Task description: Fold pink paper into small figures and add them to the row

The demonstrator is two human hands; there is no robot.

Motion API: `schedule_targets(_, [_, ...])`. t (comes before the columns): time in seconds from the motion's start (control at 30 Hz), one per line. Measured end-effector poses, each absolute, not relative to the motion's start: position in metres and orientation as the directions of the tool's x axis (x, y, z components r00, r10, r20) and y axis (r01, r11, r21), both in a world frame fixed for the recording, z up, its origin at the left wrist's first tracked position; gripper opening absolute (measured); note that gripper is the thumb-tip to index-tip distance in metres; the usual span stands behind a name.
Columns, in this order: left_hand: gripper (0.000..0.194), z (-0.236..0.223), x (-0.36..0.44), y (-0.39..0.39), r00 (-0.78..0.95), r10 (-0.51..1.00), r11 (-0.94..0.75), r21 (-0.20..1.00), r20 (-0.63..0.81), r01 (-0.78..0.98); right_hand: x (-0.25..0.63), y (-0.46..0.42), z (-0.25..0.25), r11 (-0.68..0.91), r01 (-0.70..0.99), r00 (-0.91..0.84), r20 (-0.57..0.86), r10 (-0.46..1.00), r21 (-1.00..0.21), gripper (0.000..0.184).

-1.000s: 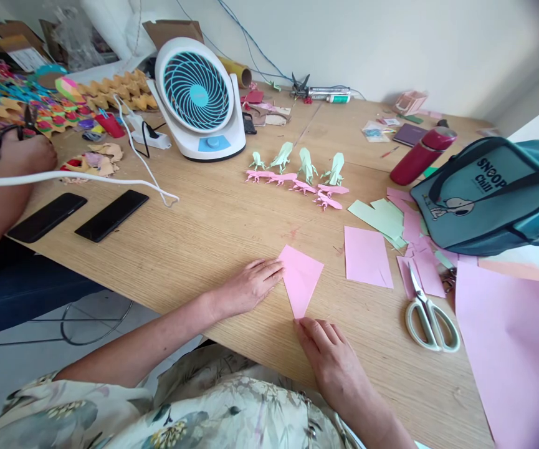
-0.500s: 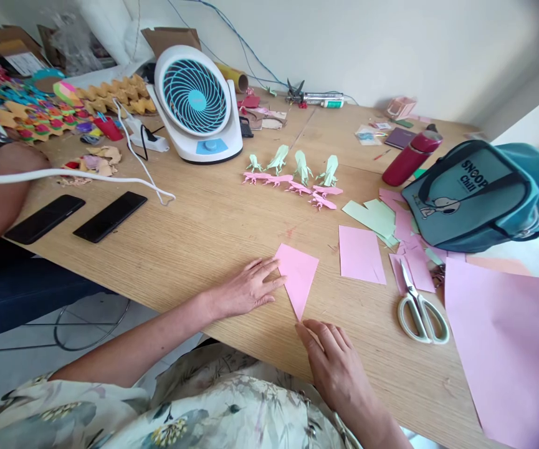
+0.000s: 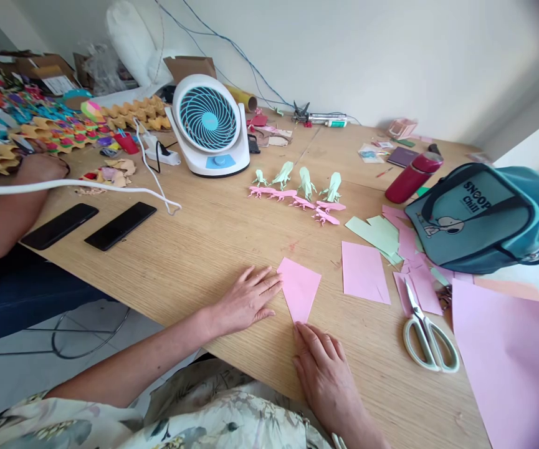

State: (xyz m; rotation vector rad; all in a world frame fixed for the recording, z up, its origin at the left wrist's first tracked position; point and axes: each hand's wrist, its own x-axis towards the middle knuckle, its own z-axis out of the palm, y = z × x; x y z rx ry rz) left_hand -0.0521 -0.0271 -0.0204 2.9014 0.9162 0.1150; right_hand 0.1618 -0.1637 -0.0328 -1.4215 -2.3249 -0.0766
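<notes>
The left hand (image 3: 245, 301) lies flat and spread on the table (image 3: 213, 237), gripping nothing, its fingertips touching the near side of a pink paper kite (image 3: 300, 287). The right hand (image 3: 325, 368) has its fingers loosely curled over the kite's narrow lower tip; whether they pinch it or merely press it down, I cannot tell. So the kite lies between the two hands, its wide end pointing away from the right one.

The left hand's hold looks light, so a sideways push from the right fingers could swing the kite and set a crease off line. Bearing too hard on the tip might crumple it, since the paper is thin there.

Just beyond the kite, right of both hands, lies a pink sheet (image 3: 365, 272), and farther right are scissors (image 3: 419, 315). Ahead of the hands stand green paper bugs (image 3: 305, 181). Beyond the left hand a fan (image 3: 210, 121) faces this way; if running, its draught could lift a loosely held edge.
</notes>
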Motion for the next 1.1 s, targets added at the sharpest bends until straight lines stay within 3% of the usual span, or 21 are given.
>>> schedule_targets(0.33, [0.045, -0.023, -0.046, -0.021, 0.740, 0.659, -0.752, 0.107, 0.137, 0.650, 0.160, -0.164, -0.032, 0.474, 0.864, -0.382, 0.395, 0.836, -0.169, 0.031])
schedule_targets(0.47, [0.030, -0.013, -0.037, -0.008, 0.697, 0.702, -0.711, 0.200, 0.146, 0.674, 0.160, -0.164, -0.033, 0.463, 0.868, -0.368, 0.393, 0.842, -0.178, 0.036])
schedule_targets(0.63, [0.019, -0.003, -0.021, 0.029, 0.566, 0.822, -0.505, 0.381, -0.061, 0.775, 0.160, -0.165, -0.033, 0.459, 0.870, -0.360, 0.402, 0.842, -0.181, 0.037])
schedule_targets(0.87, [0.011, 0.002, -0.013, 0.081, 0.645, 0.700, -0.489, 0.451, -0.307, 0.746, 0.159, -0.165, -0.035, 0.436, 0.874, -0.331, 0.396, 0.856, -0.212, 0.040])
schedule_targets(1.1, [0.007, 0.012, -0.016, 0.090, 0.700, 0.620, -0.502, 0.507, -0.354, 0.701, 0.161, -0.165, -0.036, 0.439, 0.869, -0.337, 0.377, 0.863, -0.228, 0.039])
